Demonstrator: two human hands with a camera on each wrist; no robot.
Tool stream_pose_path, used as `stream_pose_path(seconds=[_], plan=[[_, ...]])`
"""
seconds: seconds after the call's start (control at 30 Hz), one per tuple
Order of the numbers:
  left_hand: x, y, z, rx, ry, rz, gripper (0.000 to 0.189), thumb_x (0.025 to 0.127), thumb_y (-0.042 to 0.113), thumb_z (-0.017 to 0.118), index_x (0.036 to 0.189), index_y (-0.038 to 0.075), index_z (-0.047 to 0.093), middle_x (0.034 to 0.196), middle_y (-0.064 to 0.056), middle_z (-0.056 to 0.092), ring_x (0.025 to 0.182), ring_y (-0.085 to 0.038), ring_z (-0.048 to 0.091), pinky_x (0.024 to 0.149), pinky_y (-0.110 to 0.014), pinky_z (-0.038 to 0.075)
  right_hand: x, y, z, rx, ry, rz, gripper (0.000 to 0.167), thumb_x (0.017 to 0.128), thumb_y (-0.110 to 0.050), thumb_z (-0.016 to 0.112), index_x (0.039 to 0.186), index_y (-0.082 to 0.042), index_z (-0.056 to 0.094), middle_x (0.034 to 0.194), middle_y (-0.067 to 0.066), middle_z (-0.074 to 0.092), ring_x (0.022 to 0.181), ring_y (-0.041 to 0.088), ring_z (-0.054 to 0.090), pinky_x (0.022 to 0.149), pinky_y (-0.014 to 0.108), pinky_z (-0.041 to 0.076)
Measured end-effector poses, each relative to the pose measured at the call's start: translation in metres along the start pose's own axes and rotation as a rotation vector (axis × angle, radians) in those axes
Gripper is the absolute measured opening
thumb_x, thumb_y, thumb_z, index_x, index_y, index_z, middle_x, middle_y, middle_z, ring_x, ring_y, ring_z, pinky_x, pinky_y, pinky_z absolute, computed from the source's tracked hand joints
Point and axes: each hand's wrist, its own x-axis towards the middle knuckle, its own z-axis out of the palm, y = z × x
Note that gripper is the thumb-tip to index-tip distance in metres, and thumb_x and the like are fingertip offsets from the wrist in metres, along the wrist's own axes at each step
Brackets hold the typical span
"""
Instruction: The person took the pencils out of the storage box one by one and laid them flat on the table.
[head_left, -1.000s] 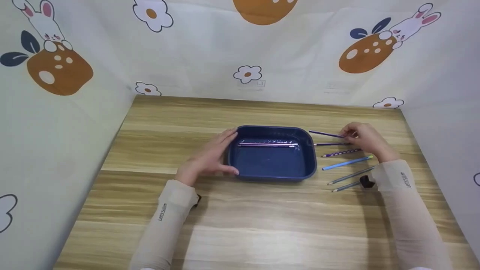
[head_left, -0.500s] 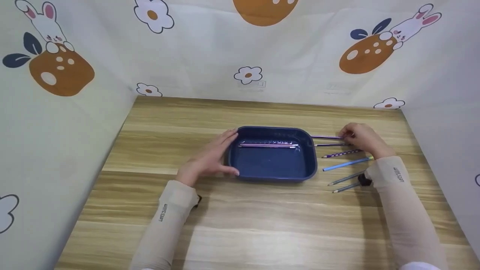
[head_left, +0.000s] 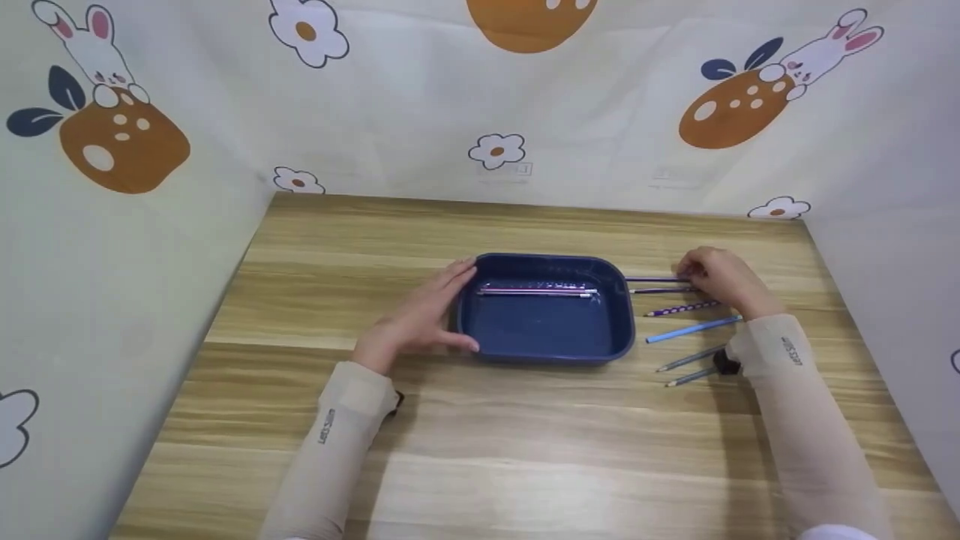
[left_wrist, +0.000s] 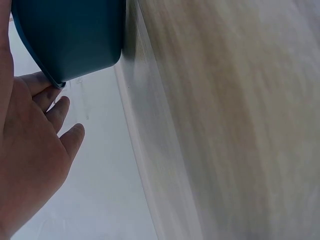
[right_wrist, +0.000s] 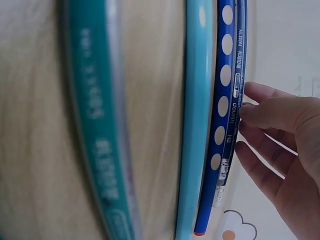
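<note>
A dark blue rectangular tray stands on the wooden table, with pencils lying along its far side. My left hand rests against its left end, fingers straight on the rim and thumb spread apart. To the right, my right hand pinches a purple pencil between thumb and fingers. This pencil's left end meets the tray's right rim. Just nearer lies another dark pencil. In the right wrist view the thumb and fingertips touch the outermost pencil.
Nearer than the right hand lie a purple dotted pencil, a light blue pencil and two grey-blue pencils, partly under the right wrist. A patterned white curtain encloses the table at the back and sides.
The pinched purple pencil has swung from a slant to nearly level, its left end coming nearer to me and against the tray. My right forearm has shifted slightly left; my left hand stays.
</note>
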Motion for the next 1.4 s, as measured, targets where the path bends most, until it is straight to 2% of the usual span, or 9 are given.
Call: stream_pose_path(seconds=[0.27,0.53,0.7,0.97,1.23,1.4], plan=[[-0.001,0.0,0.0,0.001,0.004,0.0,0.123,0.067,0.059,0.084,0.16,0.012,0.019,0.17,-0.001,0.011,0.157,-0.025,0.011,0.128,-0.045,0.017,-0.003,-0.005,-0.001,0.04,0.008,-0.014,0.019,0.092,0.003,0.057,0.107,0.004,0.069,0.104,0.023,0.07,0.096,0.037,0.066,0.088,0.056,0.055],[-0.001,-0.002,0.0,0.004,0.002,0.008,0.123,0.068,0.059,0.084,0.16,0.01,0.019,0.17,-0.002,0.011,0.157,-0.025,0.012,0.128,-0.044,0.017,-0.006,-0.015,-0.006,0.077,-0.014,0.019,0.02,0.095,0.002,0.057,0.111,0.003,0.067,0.107,0.023,0.069,0.1,0.037,0.064,0.091,0.056,0.054],[-0.001,-0.002,0.0,-0.021,0.008,0.042,0.122,0.068,0.054,0.086,0.159,0.006,0.02,0.169,-0.005,0.012,0.156,-0.028,0.012,0.128,-0.045,0.017,-0.008,-0.017,-0.006,0.088,-0.011,-0.001,0.018,0.096,0.0,0.056,0.11,0.004,0.067,0.106,0.024,0.069,0.1,0.037,0.064,0.091,0.055,0.053],[0.0,-0.002,0.0,-0.014,0.007,0.033,0.122,0.067,0.056,0.086,0.159,0.008,0.021,0.17,-0.004,0.012,0.157,-0.026,0.012,0.128,-0.044,0.017,-0.01,-0.024,-0.005,0.138,0.006,-0.026,0.019,0.096,-0.002,0.059,0.112,0.005,0.067,0.107,0.023,0.069,0.1,0.036,0.064,0.09,0.055,0.055],[0.0,-0.001,0.0,-0.019,0.007,0.041,0.122,0.068,0.056,0.085,0.159,0.008,0.021,0.17,-0.004,0.012,0.157,-0.027,0.012,0.128,-0.045,0.017,-0.014,-0.04,-0.005,0.168,0.043,-0.075,0.019,0.096,-0.002,0.06,0.112,0.004,0.068,0.106,0.021,0.07,0.097,0.032,0.065,0.087,0.052,0.056],[0.001,-0.001,-0.001,-0.017,-0.004,0.024,0.123,0.068,0.059,0.084,0.16,0.01,0.018,0.17,-0.003,0.01,0.157,-0.026,0.011,0.128,-0.045,0.018,-0.016,-0.05,-0.006,0.176,0.05,-0.101,0.019,0.097,-0.004,0.06,0.113,0.003,0.068,0.106,0.018,0.07,0.097,0.03,0.065,0.086,0.049,0.056]])
